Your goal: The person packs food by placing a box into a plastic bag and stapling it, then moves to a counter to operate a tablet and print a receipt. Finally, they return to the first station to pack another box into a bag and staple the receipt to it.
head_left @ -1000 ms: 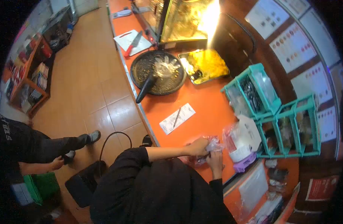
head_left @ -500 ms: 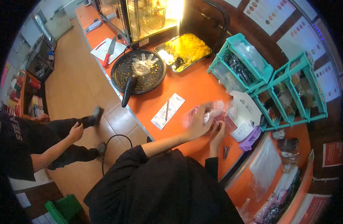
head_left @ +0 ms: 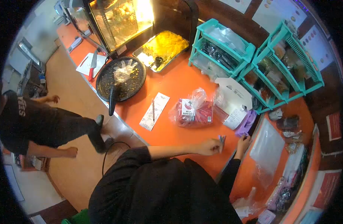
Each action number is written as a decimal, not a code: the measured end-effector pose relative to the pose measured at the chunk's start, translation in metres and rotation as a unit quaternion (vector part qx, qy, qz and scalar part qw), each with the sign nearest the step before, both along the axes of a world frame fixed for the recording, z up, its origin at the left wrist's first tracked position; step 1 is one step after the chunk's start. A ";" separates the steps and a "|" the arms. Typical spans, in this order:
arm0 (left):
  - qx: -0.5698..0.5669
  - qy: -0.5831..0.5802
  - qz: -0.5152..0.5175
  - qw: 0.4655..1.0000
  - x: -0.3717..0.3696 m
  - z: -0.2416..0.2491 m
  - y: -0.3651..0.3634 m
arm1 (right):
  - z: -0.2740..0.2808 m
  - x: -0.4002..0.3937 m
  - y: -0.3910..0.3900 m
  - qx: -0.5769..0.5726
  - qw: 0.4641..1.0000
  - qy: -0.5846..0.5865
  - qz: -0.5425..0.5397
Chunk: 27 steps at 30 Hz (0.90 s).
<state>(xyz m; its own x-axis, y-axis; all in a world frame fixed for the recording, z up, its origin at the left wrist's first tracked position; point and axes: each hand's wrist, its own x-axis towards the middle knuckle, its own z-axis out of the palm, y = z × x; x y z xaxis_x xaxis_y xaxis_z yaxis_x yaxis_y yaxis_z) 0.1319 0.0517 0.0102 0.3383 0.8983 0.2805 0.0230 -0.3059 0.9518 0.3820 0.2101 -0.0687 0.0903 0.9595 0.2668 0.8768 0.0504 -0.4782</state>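
Observation:
My left hand (head_left: 210,147) is closed on the orange counter, its fingertips at a small bluish metallic item (head_left: 222,139) that I cannot make out. My right hand (head_left: 242,145) has its fingers pinched together at the near end of a purple tape dispenser (head_left: 247,122); what is between them is too small to tell. Beyond my hands, a red box (head_left: 201,113) stands inside a clear plastic bag (head_left: 197,98), bunched at the top. A white box (head_left: 234,91) and a printed slip (head_left: 235,117) lie beside the dispenser.
A pen lies on a receipt (head_left: 155,111). Behind are a stone mortar (head_left: 121,79), a knife (head_left: 93,65) on a white board, a tray of yellow food (head_left: 164,46) and teal racks (head_left: 223,44). Plastic sheets (head_left: 266,145) lie at right. Another person (head_left: 48,123) is at left.
Both my hands have left the bagged box and moved toward the counter's near right side. The bag now stands on its own. The other person has moved, and the view has shifted.

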 end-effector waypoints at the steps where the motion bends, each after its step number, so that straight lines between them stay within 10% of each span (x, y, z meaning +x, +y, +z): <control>1: -0.005 -0.026 -0.020 0.999 0.018 -0.019 0.014 | 0.000 -0.001 0.008 -0.012 1.000 0.008 -0.001; 6: -0.061 0.011 0.059 0.996 0.094 -0.097 0.088 | -0.042 0.040 0.060 -0.054 0.997 -0.009 0.062; 13: -0.211 -0.012 0.098 0.972 0.134 -0.085 0.144 | -0.003 0.010 0.074 -0.176 0.970 0.168 0.012; 17: -0.251 -0.051 0.109 0.961 0.142 -0.078 0.161 | 0.061 -0.009 -0.027 -0.025 0.946 0.319 -0.043; 22: -0.284 -0.098 0.119 0.946 0.139 -0.062 0.163 | -0.011 0.027 -0.125 -0.103 0.950 0.295 -0.030; 24: -0.283 -0.066 0.135 0.947 0.144 -0.061 0.163 | 0.005 0.018 -0.132 -0.227 0.842 0.482 -0.083; 27: -0.221 0.124 0.175 0.951 0.154 -0.097 0.182 | -0.005 0.016 -0.123 -0.196 0.884 0.421 -0.050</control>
